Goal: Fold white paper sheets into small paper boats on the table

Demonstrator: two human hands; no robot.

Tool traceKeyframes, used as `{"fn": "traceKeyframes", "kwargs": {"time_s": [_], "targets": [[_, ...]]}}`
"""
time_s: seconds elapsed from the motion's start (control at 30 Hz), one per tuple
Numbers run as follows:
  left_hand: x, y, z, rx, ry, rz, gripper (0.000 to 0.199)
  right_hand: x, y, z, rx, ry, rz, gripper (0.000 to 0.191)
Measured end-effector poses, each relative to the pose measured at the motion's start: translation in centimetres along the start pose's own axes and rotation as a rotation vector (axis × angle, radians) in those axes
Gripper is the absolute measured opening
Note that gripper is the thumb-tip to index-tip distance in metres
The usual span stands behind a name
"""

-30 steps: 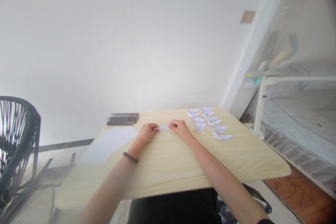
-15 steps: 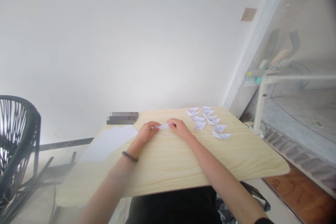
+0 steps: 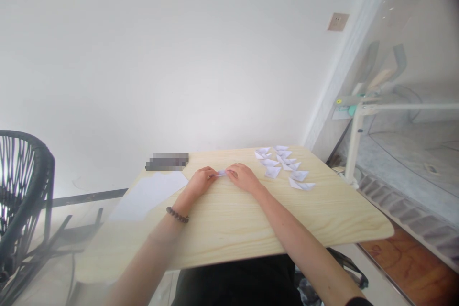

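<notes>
Between my hands, low over the middle of the table, is a small strip of folded white paper (image 3: 221, 173). My left hand (image 3: 201, 181) pinches its left end; a dark bead bracelet circles that wrist. At the other end, my right hand (image 3: 243, 178) grips the paper with fingertips and thumb. Much of the paper is covered by my fingers. To the right lie several folded paper boats (image 3: 272, 172) in loose rows. Flat white sheets (image 3: 150, 193) lie to the left of my left hand.
A dark, pixelated object (image 3: 167, 161) lies at the table's back left. The pale wooden table (image 3: 229, 229) has a white wall (image 3: 215, 57) right behind it. A dark woven chair (image 3: 27, 191) stands at left, and a white metal frame (image 3: 354, 143) rises at right.
The visible strip of paper between my hands has become shorter and narrower. My right hand has shifted slightly left, with its fingers more closed over the paper. The boats and sheets stay put.
</notes>
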State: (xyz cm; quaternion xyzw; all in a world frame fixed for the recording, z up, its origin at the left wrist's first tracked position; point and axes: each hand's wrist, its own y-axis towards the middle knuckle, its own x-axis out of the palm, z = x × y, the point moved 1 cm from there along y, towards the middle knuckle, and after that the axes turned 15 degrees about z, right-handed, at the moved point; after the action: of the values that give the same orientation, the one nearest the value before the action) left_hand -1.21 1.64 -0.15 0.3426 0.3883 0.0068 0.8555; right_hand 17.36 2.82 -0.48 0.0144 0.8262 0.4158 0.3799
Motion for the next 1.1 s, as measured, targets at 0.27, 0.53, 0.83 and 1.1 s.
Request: {"fn": "traceKeyframes", "kwargs": {"time_s": [0.27,0.53,0.83,1.1], "targets": [[0.1,-0.1,0.8,0.125,0.049,-0.039,0.023,-0.1,0.1,-0.5,0.146,-0.200,-0.037,0.018],[-0.3,-0.1,1.3,0.068,0.170,-0.002,0.020,-0.3,0.1,-0.7,0.100,-0.198,-0.074,0.015],[-0.3,0.1,0.6,0.030,0.175,-0.008,0.021,-0.1,0.0,-0.5,0.168,-0.199,-0.030,0.015],[-0.2,0.1,0.3,-0.024,0.207,0.028,0.025,-0.1,0.0,-0.3,0.067,-0.138,-0.063,0.022]]}}
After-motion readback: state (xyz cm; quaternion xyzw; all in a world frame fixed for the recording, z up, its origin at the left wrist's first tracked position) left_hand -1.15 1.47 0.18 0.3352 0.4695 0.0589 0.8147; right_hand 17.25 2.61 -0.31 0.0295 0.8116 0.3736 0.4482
